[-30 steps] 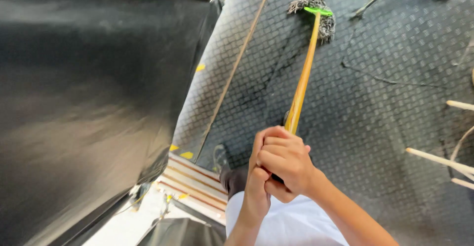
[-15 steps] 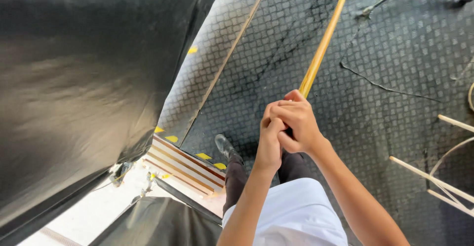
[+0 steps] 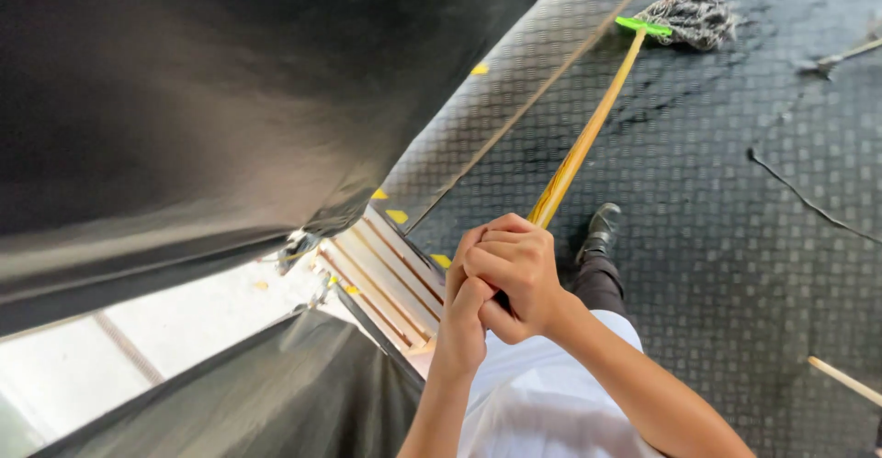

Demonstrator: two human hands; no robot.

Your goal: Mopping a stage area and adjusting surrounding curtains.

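My right hand (image 3: 516, 274) and left hand (image 3: 462, 306): grip closed tight round top of yellow mop handle (image 3: 588, 136). Grey mop head (image 3: 691, 12) rests far ahead on wet black studded floor (image 3: 735, 219). My shoe (image 3: 602, 228) beside handle.

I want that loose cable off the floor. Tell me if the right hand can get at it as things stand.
Probably not. The right hand is wrapped round the mop handle together with the left hand, and the cable lies on the floor well off to the right, apart from both hands. Nothing covers it, though.
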